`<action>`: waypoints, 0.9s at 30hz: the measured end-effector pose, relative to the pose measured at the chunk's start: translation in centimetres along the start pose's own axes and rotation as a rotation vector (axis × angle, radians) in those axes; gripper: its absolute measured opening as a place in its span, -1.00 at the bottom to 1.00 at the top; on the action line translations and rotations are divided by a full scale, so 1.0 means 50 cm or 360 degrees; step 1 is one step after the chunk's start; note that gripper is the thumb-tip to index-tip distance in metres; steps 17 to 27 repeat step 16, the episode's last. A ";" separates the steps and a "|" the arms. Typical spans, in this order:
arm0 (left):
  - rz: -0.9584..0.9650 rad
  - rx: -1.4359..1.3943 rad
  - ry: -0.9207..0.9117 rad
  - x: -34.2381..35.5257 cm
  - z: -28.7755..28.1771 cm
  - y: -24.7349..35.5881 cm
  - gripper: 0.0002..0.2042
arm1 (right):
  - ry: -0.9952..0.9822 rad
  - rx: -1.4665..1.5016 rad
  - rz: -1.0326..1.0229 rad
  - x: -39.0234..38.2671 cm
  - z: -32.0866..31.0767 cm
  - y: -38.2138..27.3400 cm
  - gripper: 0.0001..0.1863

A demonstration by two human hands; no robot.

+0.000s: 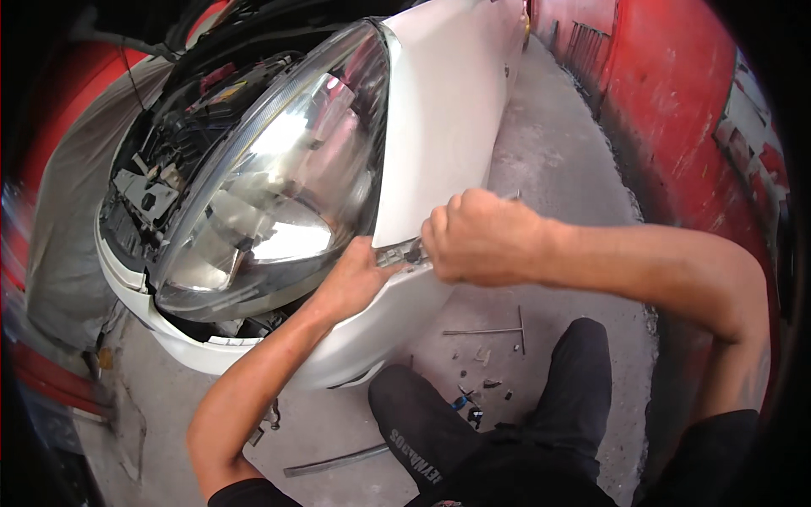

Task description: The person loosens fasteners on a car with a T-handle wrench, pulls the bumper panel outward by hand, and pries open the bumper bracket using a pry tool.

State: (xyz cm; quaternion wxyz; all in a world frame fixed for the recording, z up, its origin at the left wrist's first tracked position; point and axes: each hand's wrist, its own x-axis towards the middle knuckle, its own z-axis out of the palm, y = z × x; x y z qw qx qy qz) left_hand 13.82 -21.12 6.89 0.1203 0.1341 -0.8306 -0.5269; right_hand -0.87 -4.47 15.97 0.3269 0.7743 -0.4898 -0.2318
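At the front corner of a white car, the bumper (338,342) stands a little apart from the fender (448,110). A small metal bracket (400,254) shows in the gap between them. My left hand (353,279) grips the bumper's upper edge below the headlight (279,186), its thumb toward the bracket. Just right of the bracket, my right hand (481,237) is closed in a fist against the corner. A small dark tip sticks out behind this fist, but what the fingers hold is hidden.
On the floor lie a T-handle wrench (498,331), small loose parts (492,384), a blue-and-black item (467,406) and a long grey strip (334,462). Left of the headlight is the uncovered engine bay (211,110). A red wall (667,118) runs along the right.
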 end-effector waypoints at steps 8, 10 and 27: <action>-0.0064 -0.0102 -0.0051 -0.005 0.005 0.036 -0.77 | 0.0003 0.0353 -0.0420 0.066 0.042 0.132 -0.81; -0.0084 -0.0004 -0.0031 -0.012 -0.002 0.042 -0.76 | -0.0010 0.0320 -0.0402 0.083 0.057 0.135 -0.81; -0.0023 -0.0153 -0.0086 -0.007 -0.001 0.023 -0.71 | 0.0241 0.0485 -0.0477 0.053 0.106 0.145 -0.79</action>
